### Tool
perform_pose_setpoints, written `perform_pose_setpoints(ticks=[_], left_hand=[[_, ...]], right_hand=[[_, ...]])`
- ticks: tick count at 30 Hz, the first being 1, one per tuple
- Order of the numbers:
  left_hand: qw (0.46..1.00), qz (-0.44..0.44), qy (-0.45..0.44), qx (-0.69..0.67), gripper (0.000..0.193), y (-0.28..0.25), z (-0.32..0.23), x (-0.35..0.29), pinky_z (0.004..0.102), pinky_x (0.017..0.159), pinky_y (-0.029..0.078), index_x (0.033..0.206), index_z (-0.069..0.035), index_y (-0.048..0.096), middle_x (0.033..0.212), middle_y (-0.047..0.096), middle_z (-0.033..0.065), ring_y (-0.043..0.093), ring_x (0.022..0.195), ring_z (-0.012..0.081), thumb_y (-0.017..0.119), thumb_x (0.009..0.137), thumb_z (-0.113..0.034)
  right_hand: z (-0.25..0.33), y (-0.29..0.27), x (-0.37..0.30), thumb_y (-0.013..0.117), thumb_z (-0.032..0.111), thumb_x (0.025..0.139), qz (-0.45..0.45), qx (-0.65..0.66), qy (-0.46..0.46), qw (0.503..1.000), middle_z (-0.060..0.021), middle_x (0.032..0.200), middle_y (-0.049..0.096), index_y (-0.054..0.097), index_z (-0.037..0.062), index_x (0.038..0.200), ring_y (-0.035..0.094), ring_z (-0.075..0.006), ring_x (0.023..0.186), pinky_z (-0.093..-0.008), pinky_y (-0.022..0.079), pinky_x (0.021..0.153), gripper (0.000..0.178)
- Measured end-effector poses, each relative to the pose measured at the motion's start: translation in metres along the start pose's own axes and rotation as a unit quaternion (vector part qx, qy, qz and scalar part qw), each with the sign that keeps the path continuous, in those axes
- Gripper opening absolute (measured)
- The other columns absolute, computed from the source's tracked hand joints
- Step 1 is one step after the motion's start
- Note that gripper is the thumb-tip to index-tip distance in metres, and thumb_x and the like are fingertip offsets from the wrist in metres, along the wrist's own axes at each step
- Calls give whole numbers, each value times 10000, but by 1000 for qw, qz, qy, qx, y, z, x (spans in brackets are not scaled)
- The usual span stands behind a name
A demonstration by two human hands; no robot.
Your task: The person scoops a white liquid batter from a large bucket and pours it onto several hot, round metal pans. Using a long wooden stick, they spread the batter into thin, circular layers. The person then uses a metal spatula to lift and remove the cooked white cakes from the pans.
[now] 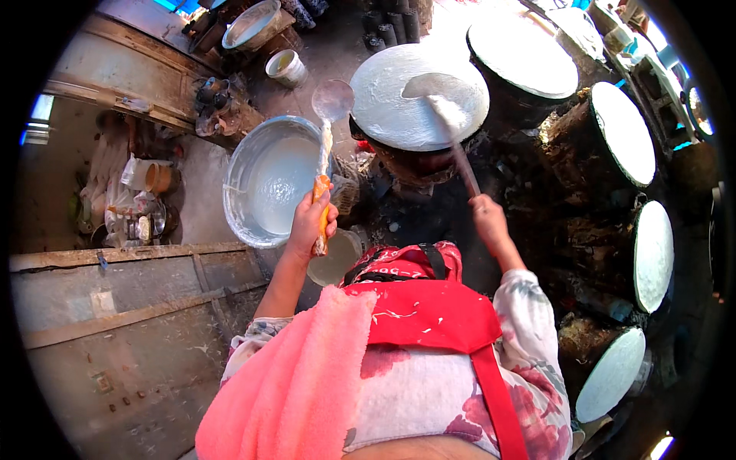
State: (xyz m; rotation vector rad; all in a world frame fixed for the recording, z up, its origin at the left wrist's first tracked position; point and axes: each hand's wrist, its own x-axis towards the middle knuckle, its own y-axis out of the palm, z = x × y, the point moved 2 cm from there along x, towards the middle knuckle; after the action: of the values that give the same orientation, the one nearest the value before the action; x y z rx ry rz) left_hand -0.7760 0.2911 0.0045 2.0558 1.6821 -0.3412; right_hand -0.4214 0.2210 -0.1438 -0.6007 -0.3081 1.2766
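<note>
My left hand point(313, 220) is closed around the orange-wrapped handle of a ladle point(333, 100). The ladle's round bowl is raised above the gap between a big basin point(236, 157) and a round griddle point(379, 88). White batter point(277, 184) lies in the basin. A pale white layer covers the griddle's top. In my right hand point(491, 224) is the handle of a flat, rounded spreader point(429, 84); its blade is over the far right part of that layer. The shaft is smeared by motion, and I cannot tell whether the blade touches.
More round griddles with white tops point(523, 54) curve down my right side on dark, drum-like stoves. A pale bucket point(335, 257) stands below my left hand, and a white pail point(287, 67) is beyond the basin. Wooden boards point(123, 330) line the left. Black cylinders point(389, 29) are stacked at the back.
</note>
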Motion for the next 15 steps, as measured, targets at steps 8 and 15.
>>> perform_pose_setpoints(ticks=[8, 15], left_hand=[[1000, -5, -25, -7, 339, 42, 0, 11, 218, 391, 342, 1220, -73, 431, 649, 456, 29, 410, 414, 81, 457, 962, -290], [998, -12, -53, -37, 342, 82, -3, 28, 217, 389, 317, 1237, -75, 433, 652, 446, 21, 397, 408, 75, 439, 968, -287]], right_hand=[[-5, -35, 22, 448, 270, 910, 104, -134, -65, 983, -220, 796, 621, 555, 76, 907, 592, -421, 789, -494, 463, 691, 222], [-14, -58, 75, 447, 261, 921, 93, -119, -148, 977, -226, 736, 599, 533, 55, 883, 586, -419, 739, -493, 462, 645, 227]])
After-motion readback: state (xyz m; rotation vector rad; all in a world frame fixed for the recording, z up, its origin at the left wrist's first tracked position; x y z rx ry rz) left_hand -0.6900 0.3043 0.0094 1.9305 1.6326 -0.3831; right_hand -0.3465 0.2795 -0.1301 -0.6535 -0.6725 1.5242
